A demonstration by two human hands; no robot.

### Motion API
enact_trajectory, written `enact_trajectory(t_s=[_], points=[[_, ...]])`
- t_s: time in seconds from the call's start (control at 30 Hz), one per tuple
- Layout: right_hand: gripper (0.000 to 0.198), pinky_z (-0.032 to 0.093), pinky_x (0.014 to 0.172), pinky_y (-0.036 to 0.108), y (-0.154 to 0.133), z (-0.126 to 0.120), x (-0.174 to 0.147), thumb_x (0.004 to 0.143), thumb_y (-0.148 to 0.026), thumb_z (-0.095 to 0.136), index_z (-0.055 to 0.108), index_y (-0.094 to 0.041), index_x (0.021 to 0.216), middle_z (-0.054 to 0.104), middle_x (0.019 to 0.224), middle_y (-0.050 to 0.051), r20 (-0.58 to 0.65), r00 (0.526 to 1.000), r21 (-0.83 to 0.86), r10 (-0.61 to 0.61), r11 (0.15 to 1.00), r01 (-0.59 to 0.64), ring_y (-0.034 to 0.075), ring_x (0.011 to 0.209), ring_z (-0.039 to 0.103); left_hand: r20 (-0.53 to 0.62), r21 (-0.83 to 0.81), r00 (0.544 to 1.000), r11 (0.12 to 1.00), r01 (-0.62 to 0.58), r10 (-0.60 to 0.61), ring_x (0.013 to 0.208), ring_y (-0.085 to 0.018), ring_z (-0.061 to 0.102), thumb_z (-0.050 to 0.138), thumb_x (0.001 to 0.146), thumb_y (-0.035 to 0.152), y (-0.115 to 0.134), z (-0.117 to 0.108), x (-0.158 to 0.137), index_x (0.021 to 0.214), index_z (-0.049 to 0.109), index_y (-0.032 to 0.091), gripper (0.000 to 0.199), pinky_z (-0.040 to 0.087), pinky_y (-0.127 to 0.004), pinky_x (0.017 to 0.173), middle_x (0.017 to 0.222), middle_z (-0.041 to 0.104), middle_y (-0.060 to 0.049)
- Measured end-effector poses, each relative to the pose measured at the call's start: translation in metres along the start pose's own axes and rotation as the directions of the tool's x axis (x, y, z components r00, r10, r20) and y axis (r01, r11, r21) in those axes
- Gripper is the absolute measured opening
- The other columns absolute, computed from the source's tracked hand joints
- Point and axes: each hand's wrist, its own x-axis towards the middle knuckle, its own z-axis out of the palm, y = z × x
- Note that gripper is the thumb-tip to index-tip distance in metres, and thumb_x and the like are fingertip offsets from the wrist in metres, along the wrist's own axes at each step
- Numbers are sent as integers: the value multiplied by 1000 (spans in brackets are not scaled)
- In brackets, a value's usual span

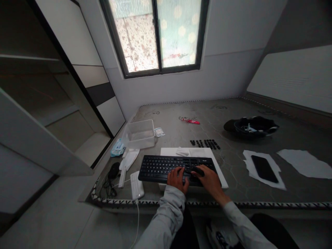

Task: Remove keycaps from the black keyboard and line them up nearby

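A black keyboard lies on a white board, its left end reaching past the board. My left hand rests on the keyboard right of its middle, fingers apart and bent downward. Close beside it, my right hand is closed around a black-handled tool that points left over the keys; its tip is too dark to make out. Behind the keyboard, several small black keycaps sit in rows. A folded white cloth or tissue lies at the board's back edge.
To the left are a clear plastic box, a blue packet, a black mouse with its cable and a white power bank with a cord. On the right are a phone on paper and a dark cap. A red item lies farther back.
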Motion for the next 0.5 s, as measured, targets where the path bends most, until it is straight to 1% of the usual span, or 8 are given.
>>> enact_trajectory(t_s=[0.13,0.27,0.4,0.5], points=[[24,49,70,31,6,4,-5,86,-47,60,71,-29,96,71,98,3,14,1000,-1,4,1000,-4,23,87,68,10,6,1000,1000,6,-6,107,-25,56,62,75,23,1,-1,-1,125,60,29,50,44,-41,89,122,62,-5],[24,49,69,31,7,5,-5,85,-47,60,71,-28,96,71,99,3,26,1000,-29,0,1000,1,22,86,68,17,16,1000,1000,-9,9,106,-25,57,63,74,23,1,-3,0,124,61,27,50,45,-41,88,121,62,-6],[24,49,69,30,2,2,-2,87,-46,57,70,-29,97,70,99,1,94,995,-70,15,997,-9,21,86,68,35,-10,999,1000,-1,1,107,-25,56,63,74,23,2,-6,2,121,63,28,47,45,-40,88,121,62,-6],[24,49,69,30,-1,1,0,90,-44,53,69,-29,99,69,100,1,125,992,-92,24,996,-13,20,87,68,26,-13,1000,1000,9,-8,107,-24,57,64,74,22,4,-8,2,118,64,29,45,45,-40,88,120,62,-4]])
